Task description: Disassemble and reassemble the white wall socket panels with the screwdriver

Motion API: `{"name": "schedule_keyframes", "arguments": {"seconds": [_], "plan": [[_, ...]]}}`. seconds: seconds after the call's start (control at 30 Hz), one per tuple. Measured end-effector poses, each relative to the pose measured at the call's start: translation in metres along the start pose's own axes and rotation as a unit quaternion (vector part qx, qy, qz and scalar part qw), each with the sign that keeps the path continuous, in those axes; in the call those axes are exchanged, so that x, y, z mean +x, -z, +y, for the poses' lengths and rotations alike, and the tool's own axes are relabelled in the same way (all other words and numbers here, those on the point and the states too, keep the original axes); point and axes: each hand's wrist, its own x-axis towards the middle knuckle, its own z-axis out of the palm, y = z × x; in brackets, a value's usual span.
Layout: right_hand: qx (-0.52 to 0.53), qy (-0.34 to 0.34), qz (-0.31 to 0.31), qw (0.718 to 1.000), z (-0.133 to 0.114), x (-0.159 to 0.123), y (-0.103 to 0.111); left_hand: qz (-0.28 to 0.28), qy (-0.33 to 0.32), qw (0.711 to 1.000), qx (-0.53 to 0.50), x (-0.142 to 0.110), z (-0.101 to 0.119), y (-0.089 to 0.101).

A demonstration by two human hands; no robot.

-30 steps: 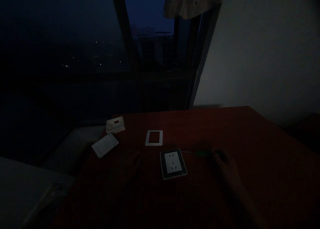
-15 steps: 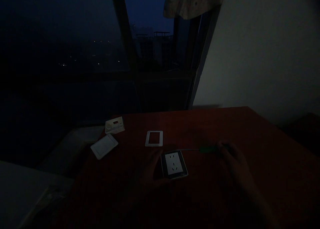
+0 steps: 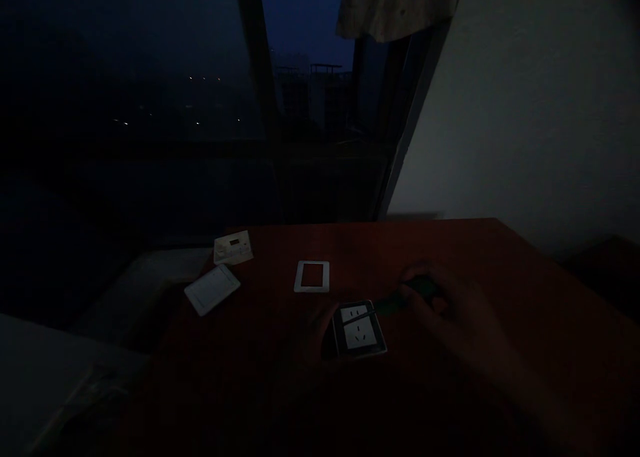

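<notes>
In the dim head view, a wall socket [image 3: 361,337] with a white slotted face and dark surround sits on the reddish table. My left hand [image 3: 316,337] grips its left side, thumb and fingers around the edge, though the dark hides much of it. My right hand [image 3: 440,304] is closed around the green handle of a screwdriver [image 3: 393,304]. Its thin shaft points left and crosses over the upper part of the socket face; whether the tip touches cannot be made out. Behind the socket lies a white square frame [image 3: 298,277].
At the table's [image 3: 425,244] left edge are a white cover plate [image 3: 213,290] and a pale open-backed box piece [image 3: 233,248]. A dark window [image 3: 200,177] stands behind, with a pale wall [image 3: 525,110] to the right.
My right hand has lifted the screwdriver from the table behind the socket and brought it leftward over the socket face. My left hand stays at the socket. The view has shifted slightly.
</notes>
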Motion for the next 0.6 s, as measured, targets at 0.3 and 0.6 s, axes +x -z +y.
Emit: {"name": "schedule_keyframes", "arguments": {"seconds": [0.3,0.6], "plan": [[-0.026,0.043,-0.048,0.998,-0.018,0.009,0.002,-0.012,-0.002,1.000,-0.014,0.001,-0.003,-0.002],[-0.065,0.093,-0.065,0.991,-0.031,0.013,0.000,-0.007,-0.007,1.000,-0.014,0.001,0.008,0.003]]}}
